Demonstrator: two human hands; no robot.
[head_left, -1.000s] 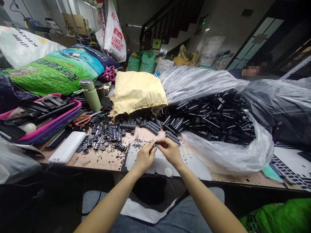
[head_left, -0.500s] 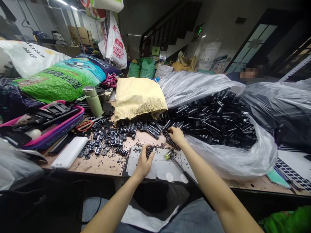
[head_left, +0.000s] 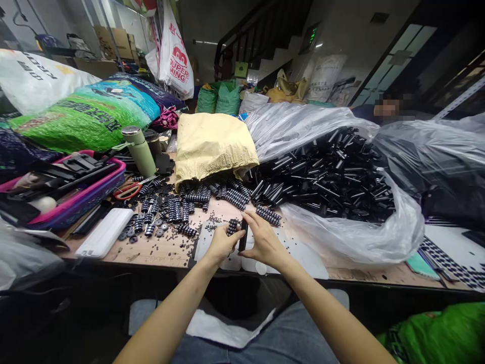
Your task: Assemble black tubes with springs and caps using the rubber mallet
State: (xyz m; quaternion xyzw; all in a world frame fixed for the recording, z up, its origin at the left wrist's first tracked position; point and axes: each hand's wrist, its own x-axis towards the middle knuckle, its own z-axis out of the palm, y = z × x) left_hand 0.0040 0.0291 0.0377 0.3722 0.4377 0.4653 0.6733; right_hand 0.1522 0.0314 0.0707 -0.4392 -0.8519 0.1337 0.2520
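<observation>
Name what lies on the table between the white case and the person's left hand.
The head view shows dark discs, scattered tiny black pieces, patterned cylinders and, nearest the left hand, part of a pale mat.

Glossy black plastic pieces gleamed, the crinkled clear plastic bag shone; the yellow sack looked matt, perhaps woven; smooth matt flask, its lid shiny metal!

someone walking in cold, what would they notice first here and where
Probably the heap of shiny black pieces, in a clear plastic bag right of centre. Then the pale yellow sack in the middle and the green-and-blue sack at left. Front and centre, the right hand holds a black bar beside the left hand.
</observation>
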